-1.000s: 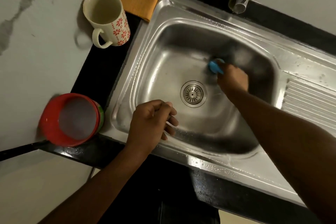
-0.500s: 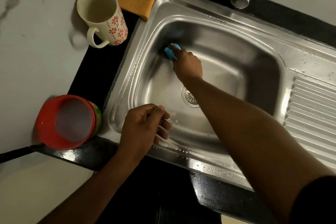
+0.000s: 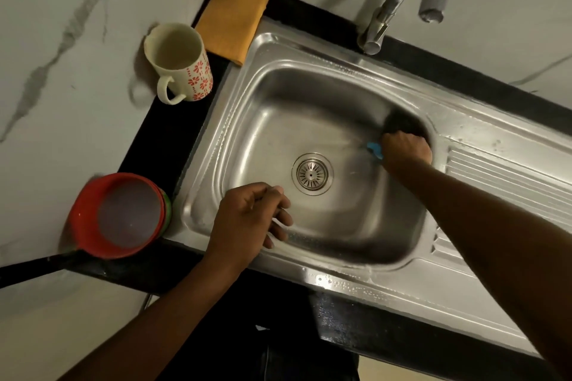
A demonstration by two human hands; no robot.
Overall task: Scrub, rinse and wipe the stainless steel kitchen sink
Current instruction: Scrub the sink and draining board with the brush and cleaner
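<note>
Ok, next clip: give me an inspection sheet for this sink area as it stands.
Surface: black counter around a stainless steel sink; water droplets on the sink's front rim.
Job's things: blue scrubber against the basin's right wall; drain strainer in place; tap at the back, no water seen running; orange cloth folded at the back left corner.
Clutter: flowered mug, upright, and red bowl on the counter left of the sink.
Grippers: right hand grips the blue scrubber; left hand over the basin's near left side, fingers loosely curled, holding nothing.
Cables: nothing seen.
Surroundings: marble wall left and behind; ribbed drainboard to the right.
</note>
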